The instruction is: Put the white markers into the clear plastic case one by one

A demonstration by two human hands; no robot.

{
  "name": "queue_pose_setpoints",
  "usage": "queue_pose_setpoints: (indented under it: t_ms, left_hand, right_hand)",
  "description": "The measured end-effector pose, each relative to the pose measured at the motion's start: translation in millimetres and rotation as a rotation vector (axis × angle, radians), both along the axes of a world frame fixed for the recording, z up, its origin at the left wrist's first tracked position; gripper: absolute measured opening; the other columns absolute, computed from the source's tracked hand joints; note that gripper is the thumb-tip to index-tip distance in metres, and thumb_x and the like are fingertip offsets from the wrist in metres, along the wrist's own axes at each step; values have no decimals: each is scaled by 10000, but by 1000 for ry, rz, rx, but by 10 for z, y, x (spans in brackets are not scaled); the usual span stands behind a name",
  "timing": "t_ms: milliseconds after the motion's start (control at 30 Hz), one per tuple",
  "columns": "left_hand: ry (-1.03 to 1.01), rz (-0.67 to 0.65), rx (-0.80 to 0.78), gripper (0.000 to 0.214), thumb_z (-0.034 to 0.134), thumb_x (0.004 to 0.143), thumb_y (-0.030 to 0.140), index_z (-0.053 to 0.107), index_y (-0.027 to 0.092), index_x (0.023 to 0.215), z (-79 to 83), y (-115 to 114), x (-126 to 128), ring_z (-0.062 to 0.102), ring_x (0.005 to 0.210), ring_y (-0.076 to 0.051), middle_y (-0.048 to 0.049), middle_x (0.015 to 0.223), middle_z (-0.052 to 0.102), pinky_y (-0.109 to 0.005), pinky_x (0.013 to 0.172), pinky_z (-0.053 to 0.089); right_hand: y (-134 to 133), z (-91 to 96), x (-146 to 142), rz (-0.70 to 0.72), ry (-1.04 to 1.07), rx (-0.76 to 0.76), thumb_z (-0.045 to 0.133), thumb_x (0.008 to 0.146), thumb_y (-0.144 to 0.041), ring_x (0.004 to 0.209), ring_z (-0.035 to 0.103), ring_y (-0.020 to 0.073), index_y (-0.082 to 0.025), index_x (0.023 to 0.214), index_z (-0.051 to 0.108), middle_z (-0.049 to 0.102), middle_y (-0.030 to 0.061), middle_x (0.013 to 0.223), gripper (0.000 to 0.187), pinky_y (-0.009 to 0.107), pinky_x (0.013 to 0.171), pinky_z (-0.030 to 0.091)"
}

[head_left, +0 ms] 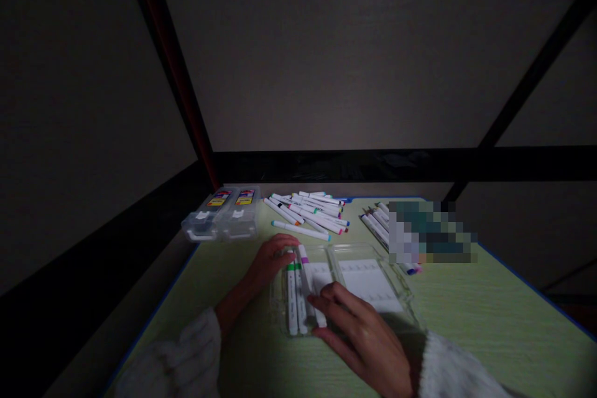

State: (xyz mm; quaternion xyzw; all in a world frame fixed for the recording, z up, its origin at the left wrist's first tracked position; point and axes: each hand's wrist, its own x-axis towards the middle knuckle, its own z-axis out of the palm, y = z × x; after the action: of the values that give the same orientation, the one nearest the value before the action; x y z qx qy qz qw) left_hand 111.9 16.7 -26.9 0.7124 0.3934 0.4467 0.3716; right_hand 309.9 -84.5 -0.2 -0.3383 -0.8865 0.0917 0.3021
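A dim room, a pale green table [489,323]. At centre lies one clear case [373,286], opened flat, with three markers [292,298] in its left half. The left hand [268,261] curls on the case's 10 o'clock corner; I cannot tell whether it grips. The right hand [364,333] lies nearly flat, fingertips on the markers. Two closed cases [224,217] stand at 11 o'clock, and a loose heap of markers [308,211] at 12, too tangled to count.

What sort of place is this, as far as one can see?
Probably a dim indoor room with a drawing desk: a green table, loose markers in a pile, and an open clear case.
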Motion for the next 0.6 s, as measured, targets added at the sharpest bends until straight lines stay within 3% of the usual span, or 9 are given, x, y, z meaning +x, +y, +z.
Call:
queue_pose_setpoints:
  t_ms: [233, 600]
  left_hand:
    - [33, -16, 24, 208, 563, 653, 187, 639, 125, 835, -15, 14, -4, 536, 927, -200, -85, 928, 582, -337, 858, 394]
    - [135, 11, 6, 210, 557, 653, 146, 630, 140, 850, 25, -30, 24, 524, 953, -192, -72, 943, 578, -331, 882, 382]
  right_hand:
    - [12, -25, -7, -65, -51, -12, 580, 747, -202, 884, 553, 215, -130, 1057, 545, 562, 97, 953, 321, 323, 761, 484]
    - [35, -71, -30, -97, -154, -109, 551, 776, -282, 851, 564, 223, -127, 1122, 523, 594, 90, 912, 380, 352, 753, 477]
